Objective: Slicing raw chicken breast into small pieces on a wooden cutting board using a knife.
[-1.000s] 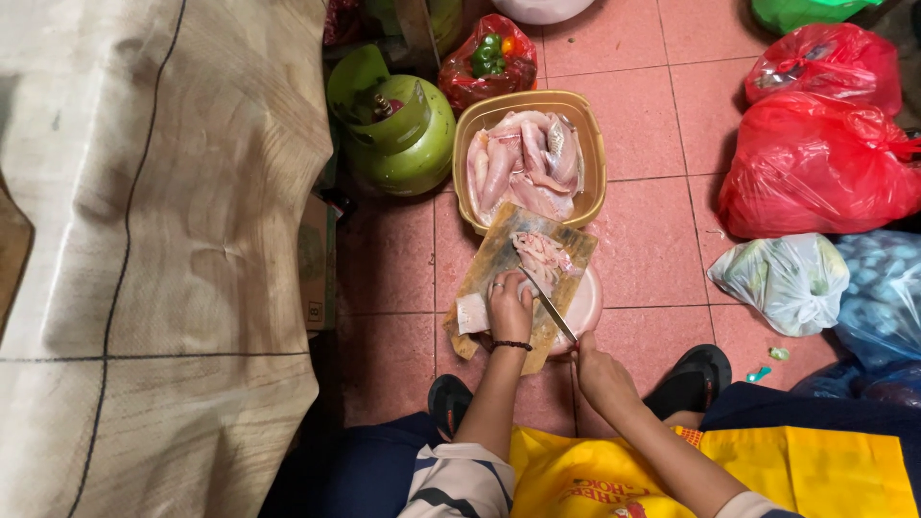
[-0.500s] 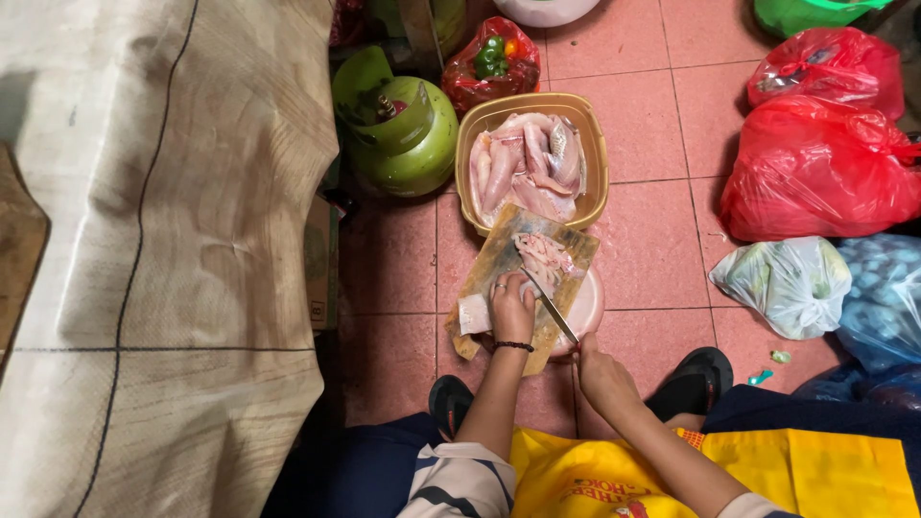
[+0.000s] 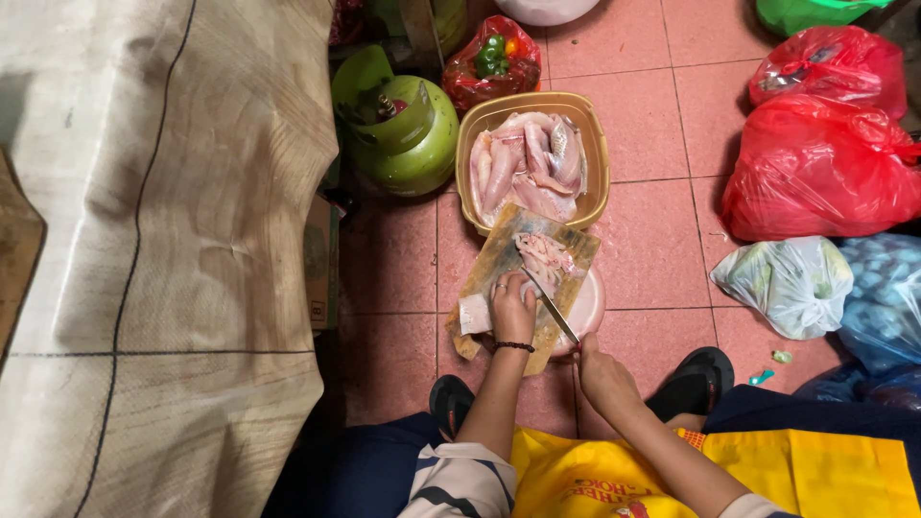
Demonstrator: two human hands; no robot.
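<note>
While many cleaned fish (image 3: 531, 163) already fill the far basket (image 3: 595, 144), left hand (image 3: 511, 309) pressing one fish (image 3: 543, 259) on board (image 3: 489, 264), right hand (image 3: 600, 372) gripping knife (image 3: 554, 315), cutting unfinished.

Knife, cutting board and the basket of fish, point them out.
knife (image 3: 554, 313), head view, middle of the blade.
cutting board (image 3: 491, 264), head view, bare left part.
basket (image 3: 466, 158), head view, left rim.
</note>
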